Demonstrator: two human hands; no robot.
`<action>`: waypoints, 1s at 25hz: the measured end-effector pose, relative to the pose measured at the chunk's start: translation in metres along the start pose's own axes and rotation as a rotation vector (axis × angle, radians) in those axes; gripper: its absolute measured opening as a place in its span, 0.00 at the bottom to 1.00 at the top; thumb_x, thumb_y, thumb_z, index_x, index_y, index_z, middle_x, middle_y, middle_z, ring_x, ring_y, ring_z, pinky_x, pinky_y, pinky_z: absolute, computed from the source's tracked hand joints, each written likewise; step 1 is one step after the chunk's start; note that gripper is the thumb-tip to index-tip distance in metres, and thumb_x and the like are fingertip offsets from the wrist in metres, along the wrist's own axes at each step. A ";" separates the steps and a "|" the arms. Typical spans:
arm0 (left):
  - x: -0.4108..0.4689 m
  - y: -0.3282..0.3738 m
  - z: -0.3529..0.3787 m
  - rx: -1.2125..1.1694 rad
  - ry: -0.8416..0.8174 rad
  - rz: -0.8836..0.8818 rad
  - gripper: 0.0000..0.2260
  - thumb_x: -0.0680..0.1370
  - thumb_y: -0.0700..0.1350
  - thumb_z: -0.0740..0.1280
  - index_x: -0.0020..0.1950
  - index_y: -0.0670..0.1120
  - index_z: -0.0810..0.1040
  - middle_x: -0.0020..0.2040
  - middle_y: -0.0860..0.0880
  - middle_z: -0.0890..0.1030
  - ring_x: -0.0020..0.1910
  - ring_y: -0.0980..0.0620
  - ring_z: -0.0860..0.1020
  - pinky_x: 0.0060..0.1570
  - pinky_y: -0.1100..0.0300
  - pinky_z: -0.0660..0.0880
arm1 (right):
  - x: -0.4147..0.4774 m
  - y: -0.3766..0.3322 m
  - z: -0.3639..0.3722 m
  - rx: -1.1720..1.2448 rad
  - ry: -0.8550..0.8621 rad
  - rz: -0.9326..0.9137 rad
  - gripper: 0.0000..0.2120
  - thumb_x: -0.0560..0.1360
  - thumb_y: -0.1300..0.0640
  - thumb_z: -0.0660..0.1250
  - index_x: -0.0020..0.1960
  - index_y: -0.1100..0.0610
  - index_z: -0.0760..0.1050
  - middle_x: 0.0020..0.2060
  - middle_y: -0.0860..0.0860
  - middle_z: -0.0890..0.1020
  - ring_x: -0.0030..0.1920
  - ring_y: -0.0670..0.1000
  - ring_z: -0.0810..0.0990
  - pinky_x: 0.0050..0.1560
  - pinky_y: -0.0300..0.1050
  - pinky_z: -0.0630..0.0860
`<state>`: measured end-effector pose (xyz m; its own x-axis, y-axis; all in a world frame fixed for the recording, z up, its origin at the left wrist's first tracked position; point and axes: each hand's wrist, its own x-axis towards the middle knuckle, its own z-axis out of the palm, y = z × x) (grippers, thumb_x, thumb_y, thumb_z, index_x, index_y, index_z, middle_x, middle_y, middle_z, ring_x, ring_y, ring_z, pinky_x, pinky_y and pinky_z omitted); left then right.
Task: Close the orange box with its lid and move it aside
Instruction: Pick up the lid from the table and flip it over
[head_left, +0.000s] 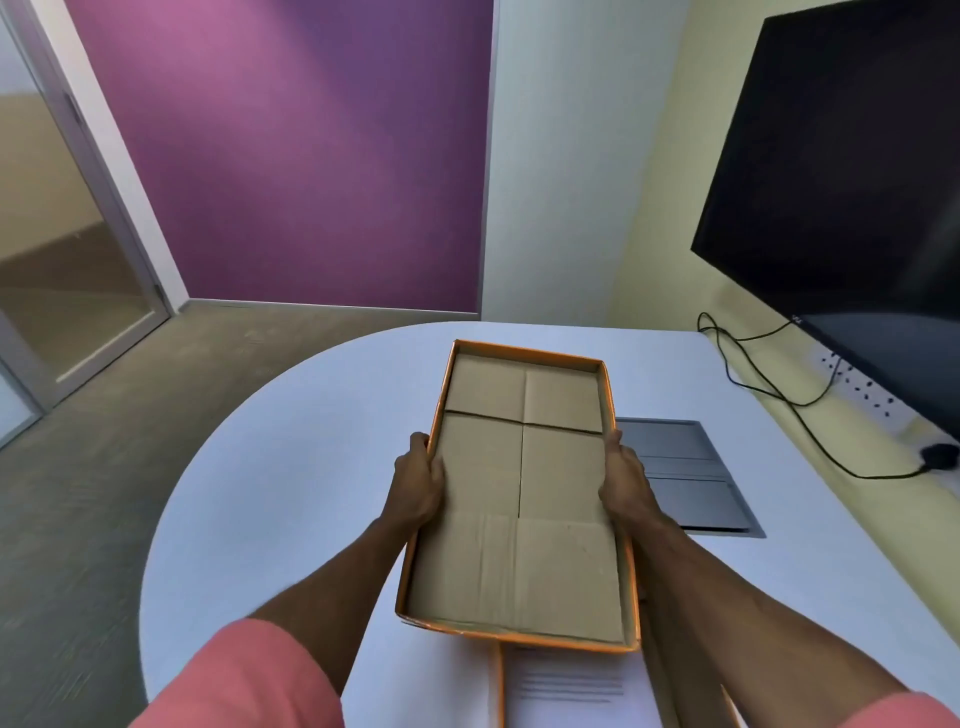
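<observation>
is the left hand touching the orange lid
Touching. The head view shows the left hand gripping the long left edge of the orange lid, fingers wrapped over its rim; the right hand grips the opposite edge.

- The room is evenly and softly lit, fairly bright, with no hard shadows.
- The white table (270, 467) takes a cool bluish cast and shows only a faint shadow under the forearms.
- The dark wall screen (852, 171) carries a dull sheen and pale reflections near its lower part.
- The purple wall (311, 156) fades from lighter pink at upper left to darker at right.
- Wide-angle distortion bends and tilts straight lines near the edges.
- Detail is soft throughout; the pink sleeves (249, 680) at the bottom are blurred.
</observation>
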<state>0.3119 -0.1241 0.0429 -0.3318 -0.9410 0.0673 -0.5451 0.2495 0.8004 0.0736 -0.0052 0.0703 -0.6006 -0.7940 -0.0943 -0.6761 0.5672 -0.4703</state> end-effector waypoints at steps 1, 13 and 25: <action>-0.010 0.006 0.010 -0.013 0.014 0.007 0.10 0.81 0.41 0.57 0.60 0.39 0.69 0.47 0.39 0.79 0.41 0.45 0.76 0.41 0.57 0.70 | -0.005 0.015 -0.005 0.005 -0.010 -0.011 0.35 0.79 0.69 0.54 0.79 0.57 0.38 0.69 0.60 0.67 0.58 0.56 0.75 0.54 0.48 0.74; -0.075 0.064 0.056 -0.463 0.088 -0.202 0.13 0.77 0.39 0.65 0.61 0.41 0.79 0.53 0.41 0.84 0.53 0.42 0.82 0.56 0.49 0.78 | -0.038 0.097 -0.037 0.025 -0.011 -0.025 0.32 0.79 0.63 0.58 0.78 0.62 0.46 0.72 0.65 0.62 0.72 0.63 0.64 0.69 0.53 0.65; -0.065 0.120 0.042 -0.471 0.117 -0.106 0.18 0.72 0.44 0.74 0.60 0.41 0.80 0.57 0.43 0.82 0.57 0.46 0.80 0.60 0.51 0.77 | -0.052 -0.065 -0.052 0.375 -0.073 -0.327 0.24 0.81 0.44 0.56 0.62 0.62 0.77 0.59 0.59 0.80 0.60 0.59 0.78 0.62 0.55 0.74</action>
<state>0.2356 -0.0232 0.1099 -0.1902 -0.9816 0.0153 -0.1556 0.0455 0.9868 0.1267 0.0111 0.1518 -0.3423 -0.9379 0.0557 -0.6156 0.1791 -0.7674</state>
